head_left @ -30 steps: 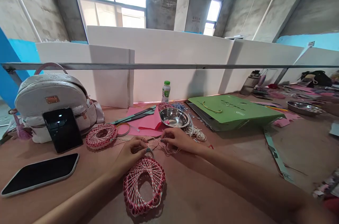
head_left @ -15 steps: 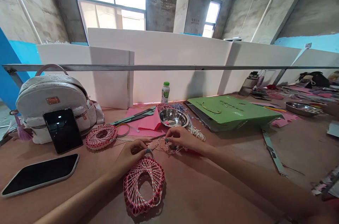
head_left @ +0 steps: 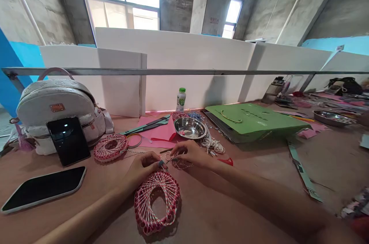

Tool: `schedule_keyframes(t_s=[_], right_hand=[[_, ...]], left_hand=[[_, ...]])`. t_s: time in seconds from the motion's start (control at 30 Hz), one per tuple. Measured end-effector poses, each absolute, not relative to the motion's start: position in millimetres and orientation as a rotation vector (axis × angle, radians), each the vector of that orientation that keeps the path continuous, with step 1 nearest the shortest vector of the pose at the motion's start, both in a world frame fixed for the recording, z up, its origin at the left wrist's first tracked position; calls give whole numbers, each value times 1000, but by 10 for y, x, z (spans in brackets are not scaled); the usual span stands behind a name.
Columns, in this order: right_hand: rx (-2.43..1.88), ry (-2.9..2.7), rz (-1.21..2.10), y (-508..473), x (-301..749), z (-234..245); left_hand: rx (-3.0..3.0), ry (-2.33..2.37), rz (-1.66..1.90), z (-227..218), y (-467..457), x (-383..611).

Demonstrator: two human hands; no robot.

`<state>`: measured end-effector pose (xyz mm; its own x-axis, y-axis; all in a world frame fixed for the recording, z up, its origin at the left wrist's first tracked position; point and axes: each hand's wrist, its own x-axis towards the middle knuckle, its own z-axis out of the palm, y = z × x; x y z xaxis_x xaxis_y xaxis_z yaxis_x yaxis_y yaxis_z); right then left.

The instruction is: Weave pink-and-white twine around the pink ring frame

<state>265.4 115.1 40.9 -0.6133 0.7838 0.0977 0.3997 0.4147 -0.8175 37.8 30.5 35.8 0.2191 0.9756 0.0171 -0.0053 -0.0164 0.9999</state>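
A ring of pink tubes crossed with pink-and-white cord (head_left: 170, 188) lies on the table in front of me. Just above its top edge, my left hand (head_left: 148, 165) pinches the cord at the ring. My right hand (head_left: 188, 154) is closed on a tangled loop of thin pink-and-white cord (head_left: 182, 165), close to the left fingertips. A second, similar pink ring (head_left: 107, 151) lies to the left, by the backpack. Behind my hands a shiny metal bowl (head_left: 190, 133) holds something small and pink. White cord (head_left: 213, 145) is bunched beside the bowl.
At the left, a phone (head_left: 43, 188) lies flat and another phone (head_left: 68, 140) leans on a pale backpack (head_left: 57, 96). A green paper bag (head_left: 253, 117) lies to the right. Pink paper (head_left: 163, 130), a ruler (head_left: 302, 171) and a green-capped bottle (head_left: 181, 100) are also on the table.
My right hand has moved left, nearer my left hand, bringing the loose cord along. A small red piece on the table now shows beside the right wrist. The ring stays in place.
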Motion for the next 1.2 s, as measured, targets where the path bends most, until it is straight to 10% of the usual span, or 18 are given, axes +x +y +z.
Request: schedule_keyframes(t_s=[0.3,1.2], right_hand=[[-980,-2288,656,1111,2728,653],[-734,-1733,1364,834,2414,135]], left_hand=[[1264,992,1078,334,341,364],[1326,1105,1016,356,318,417]])
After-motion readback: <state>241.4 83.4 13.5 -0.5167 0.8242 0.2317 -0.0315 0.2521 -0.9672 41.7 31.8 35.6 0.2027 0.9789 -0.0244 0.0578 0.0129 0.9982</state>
